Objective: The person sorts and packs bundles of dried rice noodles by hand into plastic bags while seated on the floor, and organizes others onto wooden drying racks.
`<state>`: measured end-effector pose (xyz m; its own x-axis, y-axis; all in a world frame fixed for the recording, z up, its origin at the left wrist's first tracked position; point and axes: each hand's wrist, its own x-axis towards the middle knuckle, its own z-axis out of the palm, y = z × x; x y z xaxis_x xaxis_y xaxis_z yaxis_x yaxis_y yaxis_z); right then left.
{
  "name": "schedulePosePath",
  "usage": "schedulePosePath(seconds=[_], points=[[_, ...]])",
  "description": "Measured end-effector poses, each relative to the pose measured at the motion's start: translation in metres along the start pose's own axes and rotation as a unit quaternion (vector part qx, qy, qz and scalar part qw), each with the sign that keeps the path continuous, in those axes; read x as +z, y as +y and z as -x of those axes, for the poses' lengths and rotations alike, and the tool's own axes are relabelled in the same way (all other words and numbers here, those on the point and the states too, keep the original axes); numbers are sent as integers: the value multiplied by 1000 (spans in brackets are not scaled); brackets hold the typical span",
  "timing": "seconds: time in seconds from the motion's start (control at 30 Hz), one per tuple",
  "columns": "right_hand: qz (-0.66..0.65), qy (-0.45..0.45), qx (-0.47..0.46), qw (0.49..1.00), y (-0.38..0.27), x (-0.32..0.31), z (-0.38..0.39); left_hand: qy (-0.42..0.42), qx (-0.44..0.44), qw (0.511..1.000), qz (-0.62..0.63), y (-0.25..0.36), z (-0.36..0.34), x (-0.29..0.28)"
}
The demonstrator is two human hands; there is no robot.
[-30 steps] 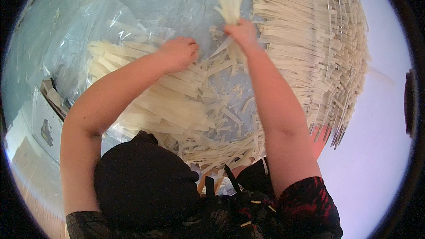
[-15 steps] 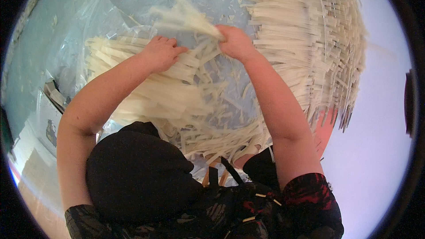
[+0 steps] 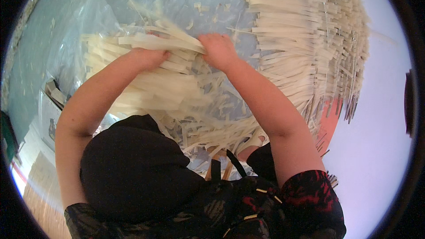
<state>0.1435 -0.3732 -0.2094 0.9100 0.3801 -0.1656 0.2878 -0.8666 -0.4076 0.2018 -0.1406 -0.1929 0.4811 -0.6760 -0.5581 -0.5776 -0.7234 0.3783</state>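
1. Head view, hands. Left hand [image 3: 148,57] and right hand [image 3: 219,51] meet over a bundle of pale strips [image 3: 166,42]; the fingers of both are curled shut around it, the left at the middle of the bundle, the right at its near end. The bundle lies roughly level, fanning out toward the person's left.

2. Head view, work surface. Clear plastic sheet [image 3: 88,13] over a blue-grey surface, littered with short offcuts. Loose heap of the same strips [image 3: 146,93] directly under the forearms, tangled, touching the bundle from below.

3. Head view, stock. Ordered rows of strips [image 3: 310,44] laid side by side to the person's right, ends overhanging the far edge.

4. Head view, foreground. Dark rounded cloth shape [image 3: 133,168] and red-and-black patterned sleeve [image 3: 310,194] near the lower edge.

5. Risks, as a judgement. Strips at the fanned end look loosely held and could slide out onto the heap. The right forearm passes near the ordered rows; a sweep could knock them askew. The slack plastic could snag and drag offcuts.
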Motion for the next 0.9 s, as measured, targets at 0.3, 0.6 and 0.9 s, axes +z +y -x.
schedulePosePath(seconds=[0.3, 0.6, 0.9], points=[[-153, -214, 290, 920, 35, -23, 98, 52, 21, 997, -57, -5, 12, 15], [2, -173, 69, 982, 3, -1, 83, 79, 6, 995, -59, 0, 48, 16], [-125, -83, 330, 932, 64, -110, 262, 281, 58, 958, -16, 70, 115, -46]])
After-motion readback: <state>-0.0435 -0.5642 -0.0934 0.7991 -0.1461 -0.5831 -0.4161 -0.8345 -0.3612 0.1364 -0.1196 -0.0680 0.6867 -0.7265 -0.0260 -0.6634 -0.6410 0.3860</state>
